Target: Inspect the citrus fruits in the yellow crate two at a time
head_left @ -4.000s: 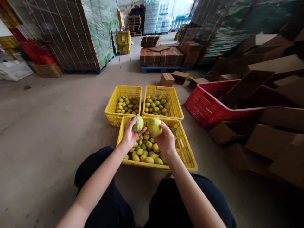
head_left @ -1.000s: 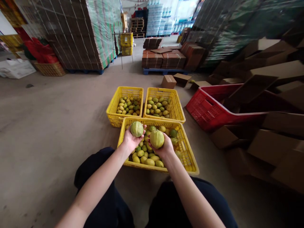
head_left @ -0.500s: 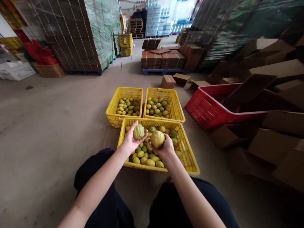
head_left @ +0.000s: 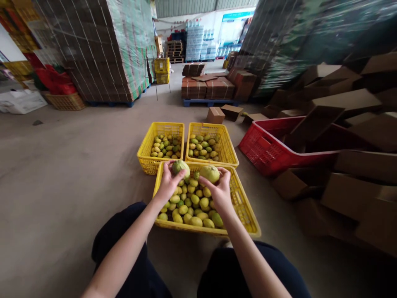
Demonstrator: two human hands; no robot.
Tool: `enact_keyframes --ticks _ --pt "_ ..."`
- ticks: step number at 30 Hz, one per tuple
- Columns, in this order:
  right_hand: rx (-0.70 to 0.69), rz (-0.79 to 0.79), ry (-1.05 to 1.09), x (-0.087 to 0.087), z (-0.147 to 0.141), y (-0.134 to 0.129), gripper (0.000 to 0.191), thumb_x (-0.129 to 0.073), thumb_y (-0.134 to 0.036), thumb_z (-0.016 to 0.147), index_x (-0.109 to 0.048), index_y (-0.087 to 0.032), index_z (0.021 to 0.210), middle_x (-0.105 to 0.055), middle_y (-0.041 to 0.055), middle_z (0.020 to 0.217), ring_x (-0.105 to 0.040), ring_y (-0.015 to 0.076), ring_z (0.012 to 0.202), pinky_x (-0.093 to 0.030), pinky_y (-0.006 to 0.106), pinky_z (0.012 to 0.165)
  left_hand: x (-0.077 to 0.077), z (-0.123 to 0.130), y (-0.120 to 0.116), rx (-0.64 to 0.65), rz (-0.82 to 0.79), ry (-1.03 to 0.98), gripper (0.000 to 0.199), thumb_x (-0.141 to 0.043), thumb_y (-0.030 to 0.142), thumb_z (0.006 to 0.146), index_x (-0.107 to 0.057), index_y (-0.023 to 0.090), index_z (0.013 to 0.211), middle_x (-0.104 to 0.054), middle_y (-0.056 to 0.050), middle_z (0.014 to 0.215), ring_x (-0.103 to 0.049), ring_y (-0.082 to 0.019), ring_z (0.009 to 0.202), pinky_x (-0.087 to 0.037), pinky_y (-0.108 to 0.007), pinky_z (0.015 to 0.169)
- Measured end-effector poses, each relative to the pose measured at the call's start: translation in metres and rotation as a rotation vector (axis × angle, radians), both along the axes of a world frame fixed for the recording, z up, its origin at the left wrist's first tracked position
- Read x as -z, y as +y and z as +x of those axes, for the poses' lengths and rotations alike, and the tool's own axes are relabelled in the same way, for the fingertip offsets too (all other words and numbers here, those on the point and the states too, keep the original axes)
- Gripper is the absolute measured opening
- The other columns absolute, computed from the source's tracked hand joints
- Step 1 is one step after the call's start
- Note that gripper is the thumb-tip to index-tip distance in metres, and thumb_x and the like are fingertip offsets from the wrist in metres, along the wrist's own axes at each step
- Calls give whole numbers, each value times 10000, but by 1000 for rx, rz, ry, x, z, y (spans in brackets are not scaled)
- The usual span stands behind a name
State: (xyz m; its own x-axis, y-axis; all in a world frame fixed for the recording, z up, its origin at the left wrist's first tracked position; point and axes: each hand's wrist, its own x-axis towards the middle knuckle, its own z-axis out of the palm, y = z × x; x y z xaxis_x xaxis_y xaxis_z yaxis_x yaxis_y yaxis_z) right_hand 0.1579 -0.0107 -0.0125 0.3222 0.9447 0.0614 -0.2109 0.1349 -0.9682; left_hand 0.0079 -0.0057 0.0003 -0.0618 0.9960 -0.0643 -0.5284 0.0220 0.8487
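My left hand (head_left: 170, 180) grips a green, ridged fruit (head_left: 180, 169) between thumb and fingers. In my right hand (head_left: 219, 188) is a larger yellow-green fruit (head_left: 210, 174), with the thumb on its near side. Both fruits are held up side by side, a little apart, over the far part of the front yellow crate (head_left: 254, 223). Many yellow and green fruits (head_left: 196, 221) lie in that crate. Behind it stand two more yellow crates, the left one (head_left: 143, 152) and the right one (head_left: 232, 153), each partly filled with similar fruits.
At the right, a red crate (head_left: 260, 155) holds cardboard, with open cardboard boxes (head_left: 350, 198) heaped around it. Flattened cartons (head_left: 214, 87) rest on a blue pallet ahead. Tall wrapped stacks stand on both sides. My knees flank the front crate.
Both hands have turned, so the thumbs now lie across the near sides of the fruits. The view has tilted up slightly, and more of the back wall shows.
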Motion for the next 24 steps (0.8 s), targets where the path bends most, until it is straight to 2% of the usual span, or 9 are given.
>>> enact_keyframes --ticks 3,6,8,14,20,24 --pt "160 327 -346 4 -1 -5 525 -757 -158 594 -416 -258 980 -561 41 1105 -555 214 1053 -432 403 966 0 2 -7 -64 217 221 577 -843 81 505 -615 224 1015 -596 -44 1123 -561 -193 1079 -440 -254 940" --pt "174 547 -549 8 -1 -8 488 -707 -138 641 -381 -264 982 -544 70 1139 -541 241 1088 -420 454 946 -3 4 -12 -45 299 256 551 -845 52 473 -661 221 964 -597 -54 1105 -520 -226 1145 -387 -285 1010" --pt "175 629 -627 10 -1 -9 482 -693 -124 646 -363 -270 968 -545 68 1118 -543 245 1075 -424 468 924 -7 5 -14 -42 317 242 520 -844 29 460 -678 211 919 -601 -59 1085 -511 -235 1162 -356 -299 1044" --pt "124 676 -672 9 -1 -9 471 -669 -134 671 -340 -273 979 -535 75 1114 -546 245 1048 -435 466 880 -13 6 -18 -22 218 160 358 -823 31 514 -688 170 815 -619 -107 1073 -505 -258 1194 -355 -320 1056" --pt "139 689 -666 10 -3 -8 497 -670 -114 669 -338 -274 1003 -522 74 1125 -536 239 1056 -424 454 895 -10 5 -18 1 307 244 444 -846 58 490 -702 208 882 -620 -68 1103 -521 -228 1176 -366 -299 1051" --pt "112 618 -580 7 -3 -9 489 -696 -124 637 -363 -264 967 -534 63 1119 -536 236 1057 -413 457 929 -13 4 -19 -10 228 178 365 -831 55 521 -694 186 833 -638 -84 1076 -528 -228 1175 -372 -281 1038"
